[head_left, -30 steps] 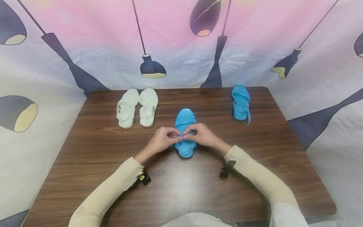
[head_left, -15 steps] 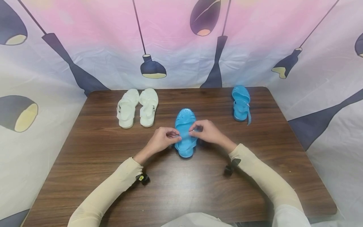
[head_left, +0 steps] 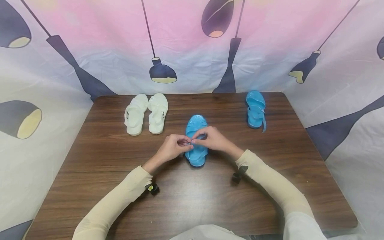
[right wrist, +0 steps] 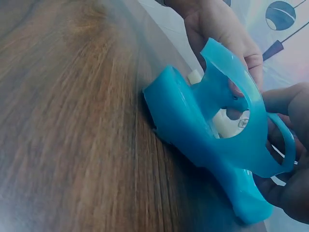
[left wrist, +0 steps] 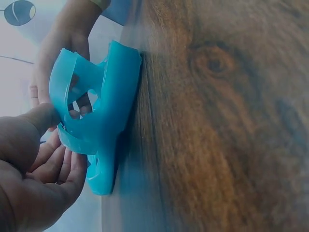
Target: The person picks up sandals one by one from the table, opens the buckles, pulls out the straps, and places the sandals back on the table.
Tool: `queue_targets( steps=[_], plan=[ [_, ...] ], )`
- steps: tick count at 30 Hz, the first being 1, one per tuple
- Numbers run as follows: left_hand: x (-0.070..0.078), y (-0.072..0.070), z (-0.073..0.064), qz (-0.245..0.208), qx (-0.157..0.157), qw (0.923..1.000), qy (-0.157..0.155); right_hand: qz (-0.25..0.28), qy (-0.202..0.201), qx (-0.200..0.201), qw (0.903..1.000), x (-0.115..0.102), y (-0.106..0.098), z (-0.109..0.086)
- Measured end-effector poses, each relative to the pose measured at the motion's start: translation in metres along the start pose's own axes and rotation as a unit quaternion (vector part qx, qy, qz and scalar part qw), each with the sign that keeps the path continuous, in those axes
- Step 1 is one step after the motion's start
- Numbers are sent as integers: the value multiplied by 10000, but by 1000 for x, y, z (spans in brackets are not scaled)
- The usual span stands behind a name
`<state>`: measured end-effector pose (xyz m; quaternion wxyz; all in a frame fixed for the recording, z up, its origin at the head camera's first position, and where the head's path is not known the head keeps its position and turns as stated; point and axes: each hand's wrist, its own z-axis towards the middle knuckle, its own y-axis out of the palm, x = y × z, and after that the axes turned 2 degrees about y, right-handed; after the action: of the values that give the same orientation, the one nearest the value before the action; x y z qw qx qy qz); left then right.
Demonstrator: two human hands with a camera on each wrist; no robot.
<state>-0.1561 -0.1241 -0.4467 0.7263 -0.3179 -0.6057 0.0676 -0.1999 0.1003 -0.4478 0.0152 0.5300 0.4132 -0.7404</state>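
A blue jelly sandal (head_left: 196,122) stands upright mid-table, its toe pointing away from me. From its left side my left hand (head_left: 172,147) pinches the ankle strap with thumb and fingertips. My right hand (head_left: 212,139) reaches across from the other side and pinches the strap close to the left fingertips. In the right wrist view a loop of the blue strap (right wrist: 289,145) curves between the right thumb and fingers. The fingers hide the fastening point, so I cannot tell whether the strap is fastened.
A second blue sandal (head_left: 255,110) stands at the back right, its strap hanging loose. A pair of white sandals, the left one (head_left: 134,115) and the right one (head_left: 158,113), stands at the back left. The brown wooden table (head_left: 192,200) meets a printed cloth behind.
Half a second ago my right hand drew away to the right; now it is back against the left fingertips over the sandal. The left hand and the sandals have stayed in place.
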Motion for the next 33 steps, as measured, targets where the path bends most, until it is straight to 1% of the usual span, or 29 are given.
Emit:
queue_targets(
  steps=[7, 12, 17, 23, 27, 33],
  plan=[
    [-4, -1, -1, -5, 103, 9999, 24, 68, 195, -26, 9998, 2, 4, -1],
    [-6, -1, -2, 39, 135, 9999, -23, 57, 206, -34, 9998, 7, 4, -4],
    [-6, -2, -2, 43, 164, 9998, -59, 21, 198, 67, 9998, 10, 3, -8],
    [-5, -1, -2, 97, 133, 9999, -31, -92, 120, 117, 9998, 12, 0, -10],
    [-5, 0, -2, 108, 114, 9999, -48, -126, 150, 120, 9997, 12, -1, -11],
    [-3, 1, 0, 103, 114, 9999, -50, 82, 151, 212, 9996, 9, 1, -9]
  ],
)
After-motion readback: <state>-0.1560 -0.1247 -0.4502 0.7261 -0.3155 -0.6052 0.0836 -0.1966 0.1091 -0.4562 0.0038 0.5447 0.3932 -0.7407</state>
